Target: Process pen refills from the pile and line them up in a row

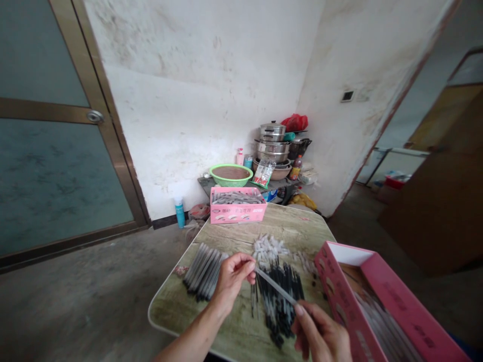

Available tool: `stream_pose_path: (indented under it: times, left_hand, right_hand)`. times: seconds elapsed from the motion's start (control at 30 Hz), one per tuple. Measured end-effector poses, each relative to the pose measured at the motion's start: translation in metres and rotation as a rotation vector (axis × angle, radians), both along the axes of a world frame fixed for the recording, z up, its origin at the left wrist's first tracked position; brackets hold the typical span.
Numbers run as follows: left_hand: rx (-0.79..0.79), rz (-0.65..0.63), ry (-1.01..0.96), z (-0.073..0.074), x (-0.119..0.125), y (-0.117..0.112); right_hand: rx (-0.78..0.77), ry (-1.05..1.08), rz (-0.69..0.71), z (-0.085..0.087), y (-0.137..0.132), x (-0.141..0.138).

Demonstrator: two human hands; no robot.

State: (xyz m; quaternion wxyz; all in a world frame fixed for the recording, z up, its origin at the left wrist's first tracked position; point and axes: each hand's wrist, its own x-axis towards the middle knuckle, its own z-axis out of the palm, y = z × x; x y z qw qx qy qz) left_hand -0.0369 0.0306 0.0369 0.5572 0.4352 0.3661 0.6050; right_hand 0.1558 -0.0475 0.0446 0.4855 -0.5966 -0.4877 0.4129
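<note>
Over the middle of the table, a translucent pen barrel (277,287) slants between my two hands. My left hand (233,277) pinches its far end between thumb and fingers. The near end is gripped by my right hand (320,329), thumb on top. Beneath the barrel lies a spread of black and clear pen refills (281,301). A heap of small whitish translucent caps (268,248) lies just beyond them. Left of my left hand, grey-white pens with dark ends (204,271) are laid side by side in a row.
A pink box (237,213) full of pens stands at the table's far edge. Another pink box (400,296) with translucent tubes is at the right. Behind the wood-patterned table (177,311), a low shelf holds a green basin (231,182) and stacked steel pots (272,149).
</note>
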Motion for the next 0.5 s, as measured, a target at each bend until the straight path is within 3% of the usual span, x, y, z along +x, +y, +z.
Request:
stream_pose_path:
  times: [0.1,0.4,0.5]
  left_hand:
    - [-0.016,0.005,-0.004,0.0000,0.0009,-0.0007]
    - [-0.029,0.002,0.010,0.0014,0.0058,-0.0058]
    - [-0.042,0.002,-0.042,0.0029,0.0088,-0.0064]
  right_hand:
    - [0.013,0.007,-0.036,-0.0037,0.0000,-0.0007]
    - [-0.030,-0.050,0.095,-0.0047,-0.0018,0.0035]
    - [0.003,-0.089,0.078,-0.0031,-0.0058,-0.0009]
